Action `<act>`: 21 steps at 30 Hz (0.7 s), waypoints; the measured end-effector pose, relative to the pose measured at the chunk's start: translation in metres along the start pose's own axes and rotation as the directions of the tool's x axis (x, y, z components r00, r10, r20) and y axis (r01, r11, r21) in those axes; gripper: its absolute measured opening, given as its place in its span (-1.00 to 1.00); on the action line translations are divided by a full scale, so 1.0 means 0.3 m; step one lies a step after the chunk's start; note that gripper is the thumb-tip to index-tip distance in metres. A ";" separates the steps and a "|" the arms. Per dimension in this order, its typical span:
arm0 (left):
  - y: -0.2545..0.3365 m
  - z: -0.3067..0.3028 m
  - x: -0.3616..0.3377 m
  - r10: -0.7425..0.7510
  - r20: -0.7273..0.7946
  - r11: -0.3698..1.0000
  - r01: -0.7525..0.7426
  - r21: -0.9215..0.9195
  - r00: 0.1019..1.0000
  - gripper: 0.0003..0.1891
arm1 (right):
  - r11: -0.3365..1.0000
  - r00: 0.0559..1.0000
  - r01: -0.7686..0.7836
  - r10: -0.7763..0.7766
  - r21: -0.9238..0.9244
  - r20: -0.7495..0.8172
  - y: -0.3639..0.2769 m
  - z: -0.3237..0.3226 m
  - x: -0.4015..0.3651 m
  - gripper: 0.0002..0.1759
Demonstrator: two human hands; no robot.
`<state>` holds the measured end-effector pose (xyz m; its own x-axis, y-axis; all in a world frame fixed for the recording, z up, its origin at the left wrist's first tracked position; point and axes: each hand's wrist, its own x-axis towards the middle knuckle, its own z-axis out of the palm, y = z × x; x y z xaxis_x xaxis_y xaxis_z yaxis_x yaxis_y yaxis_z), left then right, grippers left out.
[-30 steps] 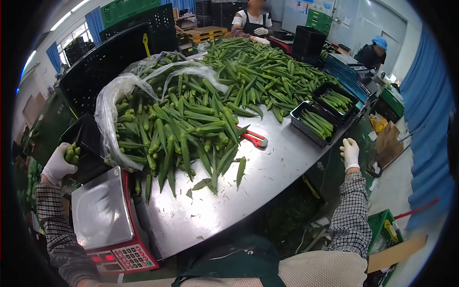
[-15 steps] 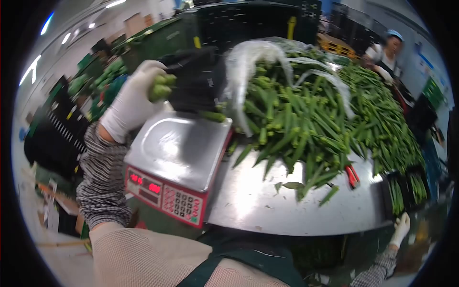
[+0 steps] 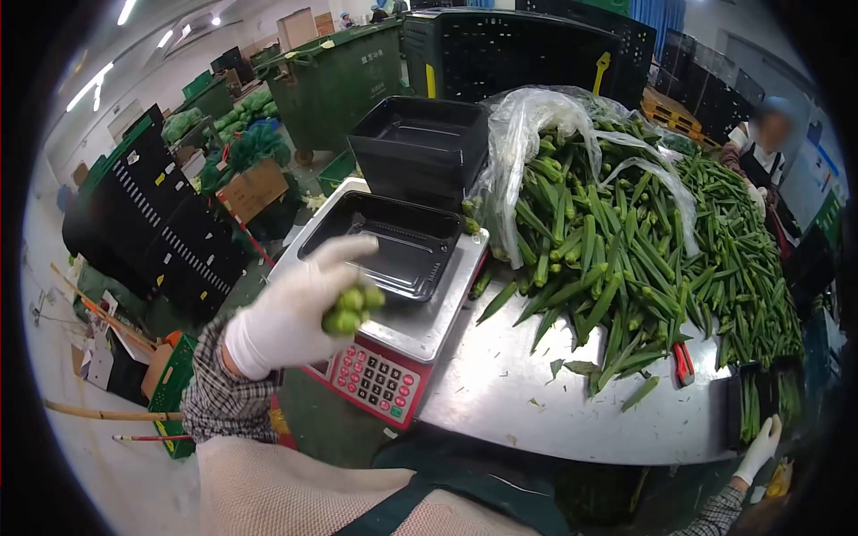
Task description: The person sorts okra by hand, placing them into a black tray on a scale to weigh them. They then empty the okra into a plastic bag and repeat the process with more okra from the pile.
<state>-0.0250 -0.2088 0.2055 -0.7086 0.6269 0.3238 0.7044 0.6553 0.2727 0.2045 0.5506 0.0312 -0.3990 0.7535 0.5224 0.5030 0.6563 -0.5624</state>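
Your left hand (image 3: pixel 290 313) wears a smooth white rubbery glove, and your sleeve (image 3: pixel 223 397) is soft checked cloth. The okra pods (image 3: pixel 351 308) you hold look matt green. The black tray (image 3: pixel 393 246) is shiny plastic, the scale (image 3: pixel 438 314) top and the table (image 3: pixel 500 402) are shiny metal, and the bag (image 3: pixel 527 134) is thin clear plastic

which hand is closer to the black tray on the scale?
Left. The left hand, holding okra, is just at the near side of the tray on the scale. The right hand is far off at the table edge.
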 end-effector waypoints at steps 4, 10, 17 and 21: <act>-0.128 0.009 0.175 0.189 -0.101 0.965 -0.165 0.204 0.977 -0.67 | 0.981 0.986 0.126 -0.140 0.145 0.095 -0.290 0.109 -0.038 -0.64; -0.270 0.067 0.295 0.170 0.249 0.960 -0.218 0.176 0.953 -0.39 | 0.958 0.958 0.239 -0.259 0.156 0.125 -0.520 0.117 -0.127 -0.71; -0.214 0.199 0.654 0.051 0.406 0.963 -0.153 0.223 0.912 -0.70 | 0.959 0.959 0.282 -0.282 0.010 0.022 -0.604 0.006 -0.171 -0.78; -0.262 0.327 0.739 0.000 0.599 0.887 -0.276 0.370 0.801 -0.73 | 0.993 0.994 0.104 -0.102 0.057 -0.039 -0.446 -0.084 -0.166 -0.80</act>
<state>-0.2415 -0.0801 0.1671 -0.5925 0.7541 -0.2833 0.8052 0.5643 -0.1821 0.1762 0.4244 0.0965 -0.4177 0.6807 0.6018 0.4140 0.7322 -0.5408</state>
